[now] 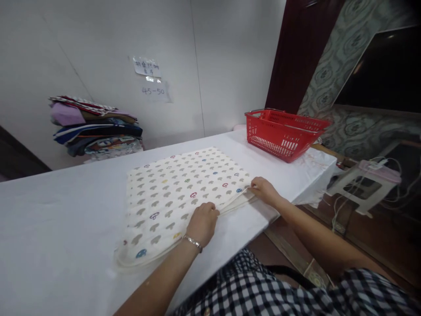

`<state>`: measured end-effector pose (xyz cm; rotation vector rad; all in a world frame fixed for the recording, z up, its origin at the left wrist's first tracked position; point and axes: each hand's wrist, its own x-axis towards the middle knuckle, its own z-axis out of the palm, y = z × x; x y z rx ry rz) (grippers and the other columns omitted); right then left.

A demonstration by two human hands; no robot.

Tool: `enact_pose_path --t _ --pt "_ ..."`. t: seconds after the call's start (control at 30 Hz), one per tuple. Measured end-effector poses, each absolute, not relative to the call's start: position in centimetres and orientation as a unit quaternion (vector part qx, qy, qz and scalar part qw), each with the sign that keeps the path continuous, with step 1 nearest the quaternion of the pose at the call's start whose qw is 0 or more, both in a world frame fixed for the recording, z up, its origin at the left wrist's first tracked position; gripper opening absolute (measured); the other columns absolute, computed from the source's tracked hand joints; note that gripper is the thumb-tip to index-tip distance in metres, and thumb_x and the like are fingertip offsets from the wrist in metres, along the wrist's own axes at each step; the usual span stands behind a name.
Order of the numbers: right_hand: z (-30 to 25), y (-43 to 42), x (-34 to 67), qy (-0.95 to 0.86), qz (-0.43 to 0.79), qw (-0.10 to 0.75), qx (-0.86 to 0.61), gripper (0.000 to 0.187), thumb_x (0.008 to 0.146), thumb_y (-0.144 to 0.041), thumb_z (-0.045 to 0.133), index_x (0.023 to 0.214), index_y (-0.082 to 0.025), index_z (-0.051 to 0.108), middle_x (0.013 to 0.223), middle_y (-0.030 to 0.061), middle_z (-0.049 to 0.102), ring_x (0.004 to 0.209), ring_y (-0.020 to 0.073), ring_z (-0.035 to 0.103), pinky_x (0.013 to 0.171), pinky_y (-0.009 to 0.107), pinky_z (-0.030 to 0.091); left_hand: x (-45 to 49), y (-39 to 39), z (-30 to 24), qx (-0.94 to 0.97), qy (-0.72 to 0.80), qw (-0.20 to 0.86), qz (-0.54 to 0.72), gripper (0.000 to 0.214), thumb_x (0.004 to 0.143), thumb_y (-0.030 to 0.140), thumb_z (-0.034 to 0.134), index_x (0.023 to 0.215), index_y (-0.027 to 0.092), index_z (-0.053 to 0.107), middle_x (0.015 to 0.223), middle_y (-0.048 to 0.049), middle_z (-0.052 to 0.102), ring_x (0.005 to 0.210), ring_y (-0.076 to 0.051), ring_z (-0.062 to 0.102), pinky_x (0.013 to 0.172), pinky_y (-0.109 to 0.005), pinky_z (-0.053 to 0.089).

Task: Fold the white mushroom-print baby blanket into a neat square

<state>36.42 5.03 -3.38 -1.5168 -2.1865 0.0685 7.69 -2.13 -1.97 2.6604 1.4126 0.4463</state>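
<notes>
A cream cloth (177,188) printed with grey and coloured mushroom shapes lies folded in a rectangle on the white-covered table. Its layers show along the near edge. My left hand (203,223), with a bracelet at the wrist, rests at the middle of that edge, fingers curled on the fabric; the fingertips are partly hidden. At the near right corner, my right hand (264,190) pinches the cloth's edge, which is slightly raised between the two hands.
A red plastic basket (286,136) stands at the table's far right. Behind the table, a stack of folded fabrics (98,127) sits at the left by the wall. Handwritten paper signs (153,90) hang above. A plastic stool (368,180) with cables is on the floor at right.
</notes>
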Motion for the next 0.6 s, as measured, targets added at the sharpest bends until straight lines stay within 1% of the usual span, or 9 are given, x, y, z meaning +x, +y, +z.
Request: enact_pose_path --t 0.07,0.13,0.2,0.27,0.33,0.37,0.4,0.5,0.6 --pt "-3.9 5.1 36.6 -0.812 0.034 0.252 -0.525 0.015 0.078 -0.019 0.045 0.077 -0.02 0.06 0.089 0.007 0.062 0.09 0.0199 0.053 0.082 0.034 0.04 8.6 -1.3 -2.3 0.881 0.455 0.041 0.122 0.025 0.081 0.01 0.043 0.082 0.02 0.066 0.105 -0.0069 0.057 0.099 -0.021 0.05 0.082 -0.036 0.041" --pt "-4.3 4.9 36.9 -0.835 0.045 0.254 -0.486 0.02 0.075 -0.012 0.043 0.071 -0.021 0.061 0.104 0.0063 0.061 0.103 0.0203 0.05 0.09 0.036 0.037 9.0 -0.7 -2.6 0.881 0.459 0.032 0.109 0.026 0.079 0.008 0.044 0.08 0.02 0.068 0.109 -0.0079 0.056 0.104 -0.023 0.048 0.083 -0.038 0.04" --pt "-4.6 4.5 37.4 -0.852 0.038 0.238 -0.464 0.023 0.073 -0.01 0.044 0.068 -0.022 0.062 0.118 0.0038 0.057 0.117 0.0218 0.042 0.096 0.039 0.032 9.1 -0.3 -2.9 0.877 0.468 0.023 0.108 0.027 0.078 0.006 0.045 0.08 0.019 0.068 0.112 -0.0093 0.056 0.106 -0.025 0.047 0.084 -0.04 0.039" --pt "-4.5 4.0 37.7 -0.859 0.025 0.212 -0.465 0.027 0.072 -0.008 0.043 0.076 -0.023 0.066 0.126 0.0025 0.052 0.126 0.0229 0.033 0.099 0.041 0.028 9.1 -0.3 -3.0 0.872 0.476 0.014 0.114 0.026 0.079 0.007 0.044 0.083 0.018 0.067 0.114 -0.0102 0.055 0.107 -0.025 0.047 0.085 -0.04 0.039" --pt "-4.3 3.4 38.0 -0.864 0.018 0.185 -0.468 0.035 0.072 -0.007 0.043 0.092 -0.024 0.066 0.133 0.0027 0.046 0.13 0.0233 0.027 0.101 0.043 0.026 9.0 -0.3 -2.9 0.866 0.485 0.011 0.124 0.024 0.081 0.01 0.045 0.086 0.018 0.067 0.115 -0.0102 0.055 0.107 -0.025 0.047 0.086 -0.039 0.039" --pt "-4.1 3.2 38.0 -0.867 0.019 0.172 -0.467 0.037 0.071 -0.008 0.044 0.097 -0.024 0.065 0.135 0.0027 0.043 0.131 0.0238 0.025 0.102 0.044 0.025 8.9 -0.4 -2.9 0.862 0.491 0.014 0.128 0.022 0.082 0.013 0.046 0.087 0.019 0.066 0.115 -0.01 0.055 0.108 -0.024 0.047 0.087 -0.039 0.039" --pt "-4.0 3.1 38.1 -0.871 0.02 0.161 -0.464 0.037 0.071 -0.009 0.046 0.099 -0.024 0.064 0.137 0.0026 0.042 0.132 0.0246 0.023 0.102 0.045 0.024 8.8 -0.4 -2.9 0.859 0.495 0.018 0.132 0.019 0.082 0.017 0.048 0.089 0.019 0.066 0.115 -0.0097 0.055 0.107 -0.024 0.047 0.088 -0.04 0.039" --pt "-3.8 3.0 38.1 -0.876 0.021 0.144 -0.46 0.028 0.072 -0.015 0.051 0.095 -0.024 0.065 0.138 0.0028 0.04 0.132 0.0272 0.022 0.103 0.048 0.022 8.7 -0.4 -2.9 0.859 0.493 0.026 0.133 0.017 0.079 0.025 0.056 0.093 0.02 0.065 0.115 -0.0092 0.055 0.107 -0.025 0.047 0.089 -0.041 0.039" --pt "-3.9 3.3 38.1 -0.875 0.024 0.154 -0.458 0.023 0.082 -0.02 0.046 0.093 -0.024 0.065 0.136 0.0033 0.043 0.132 0.0252 0.024 0.103 0.048 0.025 8.7 -0.2 -3.0 0.86 0.491 0.032 0.135 0.014 0.079 0.024 0.056 0.088 0.02 0.065 0.113 -0.0088 0.055 0.106 -0.025 0.048 0.087 -0.041 0.039"
